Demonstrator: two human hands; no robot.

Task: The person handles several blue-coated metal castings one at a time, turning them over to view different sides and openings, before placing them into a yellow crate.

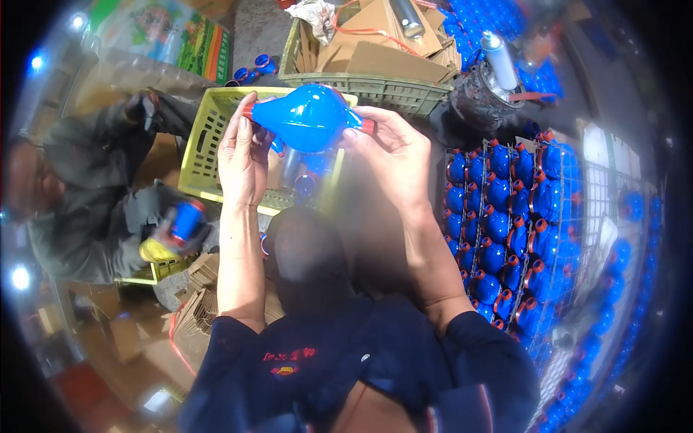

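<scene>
Between my two hands is a glossy blue pipe fitting (309, 119) with a bulging middle and narrower red-rimmed ends. It lies sideways. My left hand (243, 148) is closed round its left end, thumb upward, and my right hand (392, 148) grips the right end between thumb and fingers. Directly beneath is a yellow plastic crate (203, 155), its inside partly hidden by the fitting and my hands. More blue parts (305, 185) lie in that crate.
A co-worker (94, 195) sits at left, a yellow-gloved hand holding a blue part (188, 220). A second crate (382, 88) holds cardboard and a spray can (408, 20). Another can (499, 61) stands on a dark bucket (480, 97). Rows of blue fittings (498, 220) fill a wire rack at right.
</scene>
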